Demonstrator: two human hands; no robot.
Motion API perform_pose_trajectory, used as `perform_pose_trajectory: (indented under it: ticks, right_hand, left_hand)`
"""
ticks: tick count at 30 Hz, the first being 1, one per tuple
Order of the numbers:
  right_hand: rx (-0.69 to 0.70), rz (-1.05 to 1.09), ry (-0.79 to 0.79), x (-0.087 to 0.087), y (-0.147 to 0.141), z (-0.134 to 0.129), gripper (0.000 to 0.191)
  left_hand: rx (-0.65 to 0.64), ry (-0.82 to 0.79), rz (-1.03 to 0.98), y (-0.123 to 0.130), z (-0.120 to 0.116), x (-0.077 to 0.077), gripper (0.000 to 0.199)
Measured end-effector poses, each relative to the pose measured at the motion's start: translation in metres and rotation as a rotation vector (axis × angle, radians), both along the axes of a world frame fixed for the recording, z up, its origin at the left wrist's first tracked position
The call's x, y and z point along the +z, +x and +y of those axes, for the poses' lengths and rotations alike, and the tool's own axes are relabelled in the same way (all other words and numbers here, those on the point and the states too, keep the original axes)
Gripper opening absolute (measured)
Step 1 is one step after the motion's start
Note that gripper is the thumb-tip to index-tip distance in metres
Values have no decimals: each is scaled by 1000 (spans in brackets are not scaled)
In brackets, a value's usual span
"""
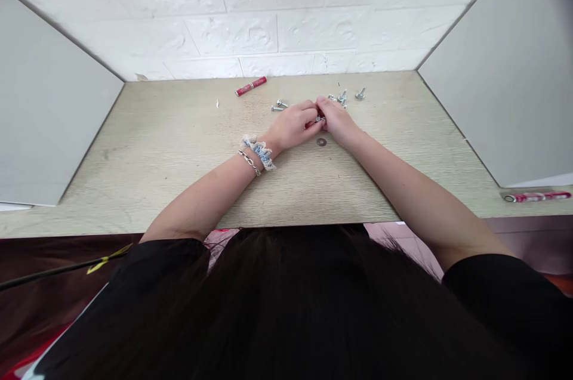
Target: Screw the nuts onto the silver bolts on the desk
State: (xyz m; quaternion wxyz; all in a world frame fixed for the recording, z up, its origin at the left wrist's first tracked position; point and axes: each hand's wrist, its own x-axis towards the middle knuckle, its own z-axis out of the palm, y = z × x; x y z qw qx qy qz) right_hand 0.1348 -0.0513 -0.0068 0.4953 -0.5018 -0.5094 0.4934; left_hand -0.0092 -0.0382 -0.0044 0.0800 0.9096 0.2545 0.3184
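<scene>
My left hand (293,123) and my right hand (338,120) meet over the middle of the table, fingertips together. Between them shows a small shiny metal bolt (320,120), mostly covered by the fingers. Both hands are closed in a pinch around it. Just below the fingertips a flat round washer (321,142) lies on the wood. Beside my left hand are two silver bolts (278,107). Beyond my right hand lie several more bolts (342,97), partly hidden by it, and a separate bolt (360,93) sits farther right.
A red tube (250,86) lies near the white brick-patterned wall (250,34). Another red tube (537,196) rests at the front right edge of the wooden tabletop (179,129). Grey panels stand at the left (49,99) and right (505,82).
</scene>
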Motion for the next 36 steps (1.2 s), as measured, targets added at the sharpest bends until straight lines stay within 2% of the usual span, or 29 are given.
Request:
perform_pose_trajectory:
  ticks: [6, 16, 27, 33, 36]
  right_hand:
    - [6, -34, 28, -2, 1, 1, 53]
    - [-6, -153, 132, 12, -5, -12, 47]
    - [-6, -180, 126, 8, -3, -8, 39]
    - [-5, -146, 118, 9, -4, -9, 43]
    - [3, -61, 53, 4, -4, -5, 47]
  left_hand:
    - [-3, -11, 10, 0, 1, 0, 28]
    - [-12, -5, 13, 1, 0, 0, 24]
    - [-37, -34, 48, 2, 3, -4, 23]
    - [1, -2, 32, 3, 3, -4, 23]
    - [60, 27, 2, 2, 6, -4, 25]
